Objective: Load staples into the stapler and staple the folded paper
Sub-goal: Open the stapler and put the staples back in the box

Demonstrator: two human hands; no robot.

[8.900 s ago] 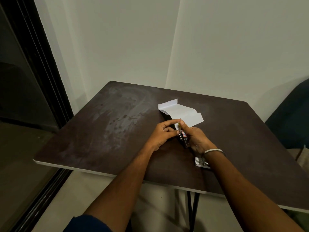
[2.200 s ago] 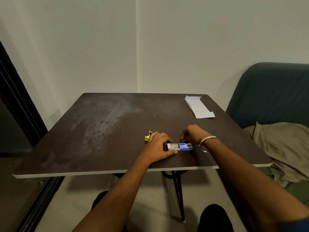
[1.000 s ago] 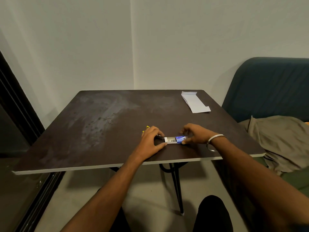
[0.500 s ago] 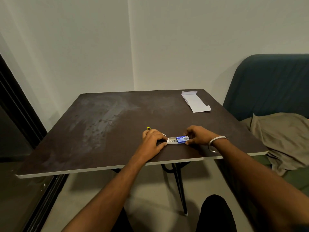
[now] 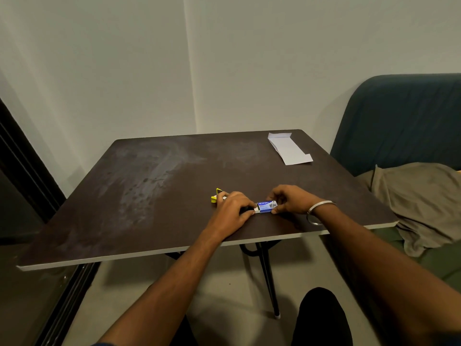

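A small blue staple box (image 5: 267,206) lies near the front edge of the dark table (image 5: 149,196), its white inner tray barely showing at the left end. My right hand (image 5: 290,199) pinches the box's right end. My left hand (image 5: 232,212) presses its fingertips against the tray's left end. A yellow stapler (image 5: 216,196) lies on the table just behind my left hand, mostly hidden by it. The folded white paper (image 5: 289,151) rests flat at the far right corner, away from both hands.
A dark teal sofa (image 5: 404,121) stands to the right of the table with a beige cloth (image 5: 424,201) draped on its seat. White walls meet behind the table. A dark door frame (image 5: 22,171) runs along the left. My knee shows below the table edge.
The staple box's inner tray has slid back into the blue sleeve; far less of it shows than half a second ago. Both hands stay at the box's ends.
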